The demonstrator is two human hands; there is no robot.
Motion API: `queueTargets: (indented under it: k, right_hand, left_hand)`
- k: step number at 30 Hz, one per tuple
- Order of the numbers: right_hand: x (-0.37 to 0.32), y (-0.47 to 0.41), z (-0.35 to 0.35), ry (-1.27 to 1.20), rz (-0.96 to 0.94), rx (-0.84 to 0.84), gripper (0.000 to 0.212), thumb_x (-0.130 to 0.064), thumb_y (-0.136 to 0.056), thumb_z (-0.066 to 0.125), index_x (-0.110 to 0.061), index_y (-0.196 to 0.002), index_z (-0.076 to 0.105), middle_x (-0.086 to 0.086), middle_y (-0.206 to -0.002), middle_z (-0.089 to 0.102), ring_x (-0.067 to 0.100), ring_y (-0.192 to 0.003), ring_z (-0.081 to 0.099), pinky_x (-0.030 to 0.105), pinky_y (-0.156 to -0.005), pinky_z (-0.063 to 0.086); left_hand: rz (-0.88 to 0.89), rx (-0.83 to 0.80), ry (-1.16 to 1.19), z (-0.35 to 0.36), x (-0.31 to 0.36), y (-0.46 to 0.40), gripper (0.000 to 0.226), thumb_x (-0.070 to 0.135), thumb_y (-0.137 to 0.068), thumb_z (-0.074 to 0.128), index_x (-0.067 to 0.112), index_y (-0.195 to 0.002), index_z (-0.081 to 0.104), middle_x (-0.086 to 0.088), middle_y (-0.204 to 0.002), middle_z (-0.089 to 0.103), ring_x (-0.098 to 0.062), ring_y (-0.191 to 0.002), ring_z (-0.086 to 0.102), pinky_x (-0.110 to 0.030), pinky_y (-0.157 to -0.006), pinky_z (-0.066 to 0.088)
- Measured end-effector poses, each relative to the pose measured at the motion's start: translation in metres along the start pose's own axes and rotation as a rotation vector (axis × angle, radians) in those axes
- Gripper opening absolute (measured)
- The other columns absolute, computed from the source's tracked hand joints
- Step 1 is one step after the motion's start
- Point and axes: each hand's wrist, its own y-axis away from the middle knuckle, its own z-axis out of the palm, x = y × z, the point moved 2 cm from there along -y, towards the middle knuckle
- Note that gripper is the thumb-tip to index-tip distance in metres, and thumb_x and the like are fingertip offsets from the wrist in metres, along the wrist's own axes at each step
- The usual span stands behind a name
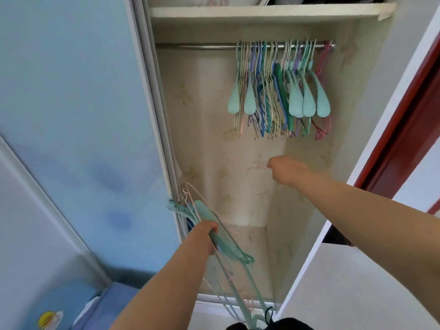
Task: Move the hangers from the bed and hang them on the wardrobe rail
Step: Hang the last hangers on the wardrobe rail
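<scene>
An open wardrobe compartment (250, 163) fills the middle of the view, its back panel covered in a pale cream lining with a faint floral print, and a white shelf (262, 11) running across its top. To the left stands a light blue sliding door (71, 103) with a pale metal frame; to the right, a white panel and a dark red door frame (409, 110). Just under the shelf a metal wardrobe rail (202, 46) spans the compartment, bare on its left half. Bunched toward its right end hangs a dense cluster of hung hangers (278, 91): several mint-green ones with broad rounded shoulders, thin ones in blue, cream, purple and green between them, and pink ones at the far right. The left hand (206, 236), low and near the door's edge, grips a bundle of hangers (228, 248) in mint green and pale pink; their hooks stick up past the fist toward the door frame, and their long arms trail down and to the right toward the bottom of the view. The right hand (284, 166) is raised inside the compartment, below the hung cluster and apart from it; it is blurred, its fingers look curled, and a faint pink streak at its left side may be a thin hanger, though whether it holds anything cannot be told. At the bottom left corner lies a blue surface (104, 308) with a yellow-and-white object (48, 320) on it.
</scene>
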Motion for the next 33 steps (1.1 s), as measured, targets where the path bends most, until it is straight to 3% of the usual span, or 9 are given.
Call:
queueTargets:
  k: [6, 12, 17, 20, 24, 26, 28, 31, 33]
  right_hand:
    - [-0.056, -0.016, -0.003, -0.341, -0.066, 0.084, 0.047, -0.003, -0.089, 0.039, -0.022, -0.130, 0.048, 0.013, -0.121, 0.059, 0.031, -0.096, 0.060, 0.032, -0.071, 0.050]
    - [-0.092, -0.023, -0.033, -0.747, -0.051, 0.167, 0.040, -0.005, -0.094, 0.035, -0.013, -0.128, 0.053, 0.016, -0.130, 0.054, 0.033, -0.109, 0.057, 0.028, -0.083, 0.043]
    - [-0.109, -0.027, -0.066, -0.870, -0.053, 0.373, 0.041, -0.002, -0.097, 0.033, -0.009, -0.134, 0.049, 0.019, -0.124, 0.057, 0.028, -0.094, 0.058, 0.024, -0.069, 0.044]
    - [-0.115, -0.039, -0.097, -0.845, -0.051, 0.478, 0.042, -0.002, -0.097, 0.034, -0.006, -0.137, 0.046, 0.021, -0.124, 0.057, 0.032, -0.102, 0.059, 0.026, -0.077, 0.044]
    - [-0.120, -0.070, -0.138, -0.911, -0.024, 0.395, 0.042, 0.001, -0.097, 0.038, 0.000, -0.139, 0.042, 0.022, -0.125, 0.054, 0.027, -0.105, 0.054, 0.027, -0.080, 0.044]
    - [-0.122, -0.083, -0.154, -0.940, 0.027, 0.317, 0.039, 0.000, -0.096, 0.040, 0.004, -0.135, 0.045, 0.016, -0.107, 0.051, 0.019, -0.096, 0.047, 0.018, -0.065, 0.037]
    - [-0.124, -0.091, -0.164, -0.968, 0.101, 0.250, 0.036, -0.002, -0.097, 0.038, 0.007, -0.130, 0.046, 0.012, -0.096, 0.049, 0.019, -0.086, 0.048, 0.019, -0.058, 0.036]
    - [-0.125, -0.103, -0.163, -1.028, 0.157, 0.145, 0.033, 0.002, -0.098, 0.032, 0.008, -0.128, 0.045, 0.013, -0.072, 0.049, 0.020, -0.056, 0.048, 0.022, -0.042, 0.035]
    - [-0.122, -0.108, -0.159, -1.204, 0.222, 0.129, 0.036, 0.002, -0.098, 0.027, 0.002, -0.132, 0.039, 0.011, -0.070, 0.044, 0.015, -0.052, 0.041, 0.017, -0.035, 0.027]
  left_hand:
    - [-0.057, -0.096, 0.073, 0.012, 0.016, 0.012, 0.024, 0.002, -0.082, 0.048, 0.011, -0.063, 0.036, -0.006, -0.060, 0.033, -0.018, -0.051, 0.036, -0.024, -0.046, 0.032]
    - [-0.069, -0.199, 0.084, 0.020, 0.033, 0.026, 0.035, 0.013, -0.091, 0.054, 0.011, -0.059, 0.039, -0.003, -0.059, 0.036, -0.014, -0.049, 0.036, -0.023, -0.043, 0.033]
    - [0.020, -0.242, 0.017, 0.018, 0.066, 0.030, 0.034, 0.018, -0.090, 0.060, 0.014, -0.060, 0.043, 0.000, -0.058, 0.042, -0.013, -0.048, 0.040, -0.020, -0.041, 0.034]
    - [0.093, -0.218, -0.087, 0.009, 0.091, 0.029, 0.038, 0.021, -0.089, 0.059, 0.014, -0.057, 0.041, -0.001, -0.057, 0.038, -0.015, -0.047, 0.035, -0.018, -0.040, 0.029]
    - [0.238, -0.146, -0.200, -0.007, 0.124, 0.030, 0.042, 0.020, -0.086, 0.061, 0.015, -0.053, 0.036, -0.003, -0.054, 0.033, -0.017, -0.045, 0.031, -0.021, -0.044, 0.026]
    - [0.312, -0.132, -0.214, -0.017, 0.140, 0.031, 0.042, 0.015, -0.086, 0.062, 0.014, -0.052, 0.036, -0.002, -0.043, 0.036, -0.015, -0.034, 0.035, -0.012, -0.035, 0.026]
    - [0.378, -0.121, -0.200, -0.028, 0.157, 0.033, 0.044, 0.013, -0.087, 0.062, 0.012, -0.051, 0.037, 0.003, -0.029, 0.034, -0.010, -0.023, 0.032, -0.007, -0.030, 0.024]
    - [0.437, -0.116, -0.228, -0.041, 0.176, 0.033, 0.048, 0.026, -0.090, 0.061, 0.013, -0.048, 0.040, 0.004, -0.036, 0.040, -0.011, -0.036, 0.035, -0.014, -0.039, 0.031]
    - [0.424, -0.142, -0.152, -0.047, 0.181, 0.030, 0.047, 0.034, -0.089, 0.063, 0.014, -0.050, 0.045, 0.001, -0.049, 0.045, -0.014, -0.045, 0.038, -0.021, -0.050, 0.034]
